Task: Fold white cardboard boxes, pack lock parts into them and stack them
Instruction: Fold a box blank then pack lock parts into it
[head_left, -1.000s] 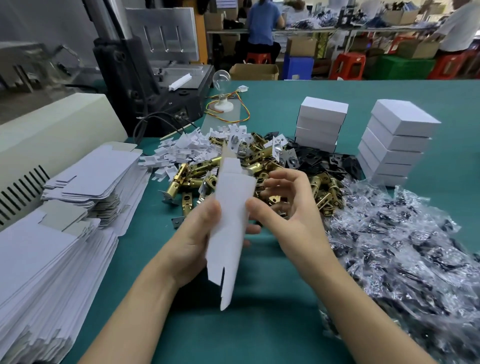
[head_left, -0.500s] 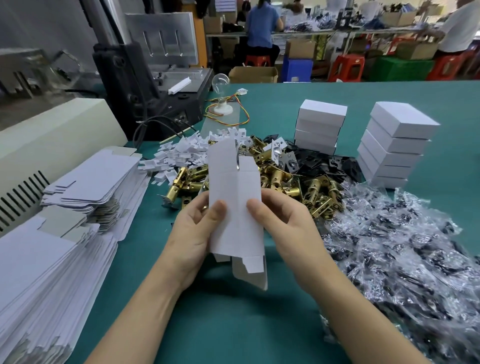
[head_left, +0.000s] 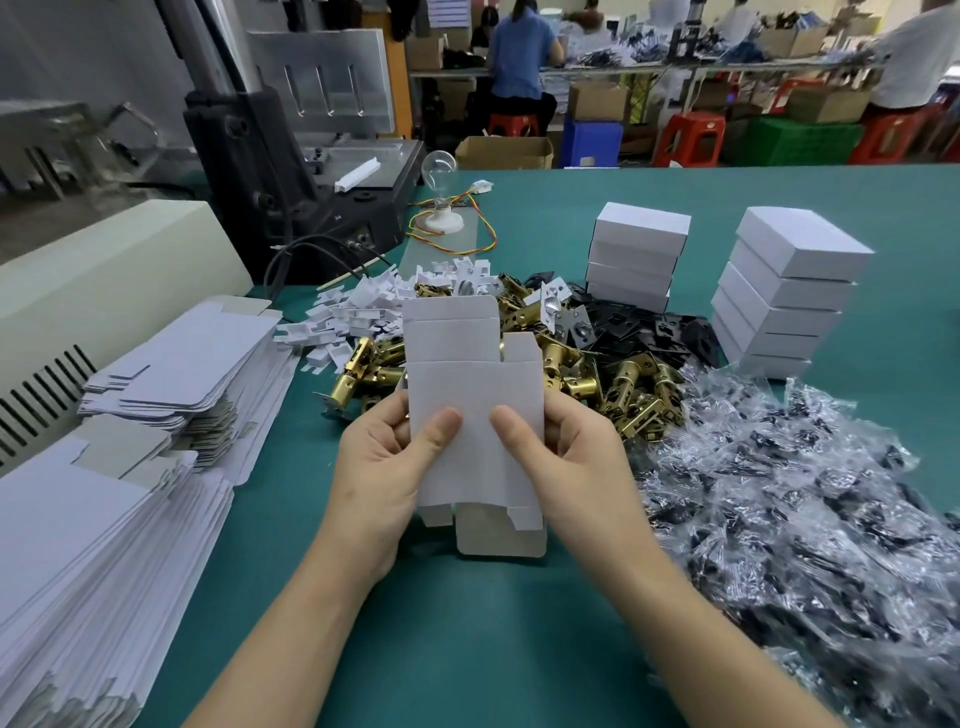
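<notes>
A flat white cardboard box blank stands upright in front of me, its broad face toward the camera, flaps open at top and bottom. My left hand grips its left edge with the thumb on the front. My right hand grips its right edge the same way. Behind it lies a heap of brass lock latches with black plates and small white card pieces. Two stacks of closed white boxes stand at the back right.
Piles of flat box blanks fill the left side of the green table. Clear bags of dark small parts cover the right. A cream machine housing, a black press and a light bulb stand behind.
The blank was held edge-on and narrow; it has turned broadside and been spread wider between both hands, with both thumbs now on its front face.
</notes>
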